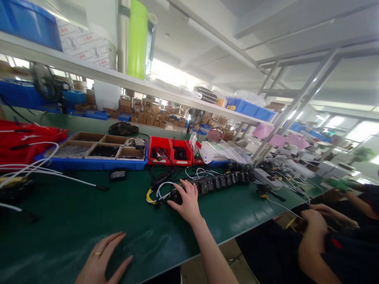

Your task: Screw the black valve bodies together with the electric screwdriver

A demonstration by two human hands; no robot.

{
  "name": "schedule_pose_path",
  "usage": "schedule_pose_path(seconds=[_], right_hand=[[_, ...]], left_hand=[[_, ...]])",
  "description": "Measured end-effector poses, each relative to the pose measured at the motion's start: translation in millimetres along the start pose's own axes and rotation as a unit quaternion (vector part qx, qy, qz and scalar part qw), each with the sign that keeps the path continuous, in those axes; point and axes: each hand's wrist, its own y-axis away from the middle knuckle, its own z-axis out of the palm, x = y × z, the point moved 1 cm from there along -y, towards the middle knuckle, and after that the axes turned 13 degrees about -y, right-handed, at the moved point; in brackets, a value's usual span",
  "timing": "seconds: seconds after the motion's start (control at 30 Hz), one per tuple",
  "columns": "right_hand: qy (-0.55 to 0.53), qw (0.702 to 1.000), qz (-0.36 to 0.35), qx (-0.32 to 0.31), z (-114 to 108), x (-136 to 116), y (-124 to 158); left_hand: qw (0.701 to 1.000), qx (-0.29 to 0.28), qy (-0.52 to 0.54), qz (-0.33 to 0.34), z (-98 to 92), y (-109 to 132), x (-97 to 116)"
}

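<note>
My left hand [102, 258] is over the near part of the green table [142, 236], its fingers apart and nothing in them; a ring shows on one finger. My right hand [188, 203] reaches to the left end of a row of black parts [219, 182]. Its fingers and thumb are spread around the end black part [175, 196], partly covering it. Beside that hand lies a white cable loop [161, 191] with a yellow section [150, 197]. What the black parts are I cannot make out.
Behind stand a blue tray [89, 163] with divided boxes and red bins [161, 150] of small parts. White cables [71, 177] and a red bag [29, 138] lie left. A co-worker's hands [322, 217] are at the right. A shelf [177, 96] crosses overhead.
</note>
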Motion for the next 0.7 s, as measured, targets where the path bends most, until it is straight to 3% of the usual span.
schedule_pose_path(seconds=[0.13, 0.2, 0.33, 0.43, 0.5, 0.6, 0.7], right_hand=[[0.03, 0.993, 0.061, 0.093, -29, 27, 16], [0.052, 0.99, 0.075, 0.105, -50, 48, 19], [0.086, 0.996, 0.011, -0.014, -77, 73, 7], [0.11, 0.987, -0.039, -0.113, -72, 74, -14], [0.119, 0.979, -0.056, -0.155, -63, 71, -28], [0.123, 0.974, -0.071, -0.179, -55, 60, -35], [0.102, 0.975, -0.092, -0.174, -57, 41, -19]], left_hand=[[1.0, 0.023, -0.003, 0.014, -16.3, -17, 26], [0.999, 0.028, -0.01, 0.043, -20.4, -38, 48], [0.989, -0.055, -0.077, 0.116, -9.8, -101, 119], [0.971, -0.123, -0.143, 0.145, 14.8, -149, 175], [0.966, -0.142, -0.156, 0.146, 31.5, -173, 198], [0.963, -0.151, -0.167, 0.144, 43.3, -188, 204], [0.962, -0.149, -0.166, 0.158, 37.2, -168, 187]])
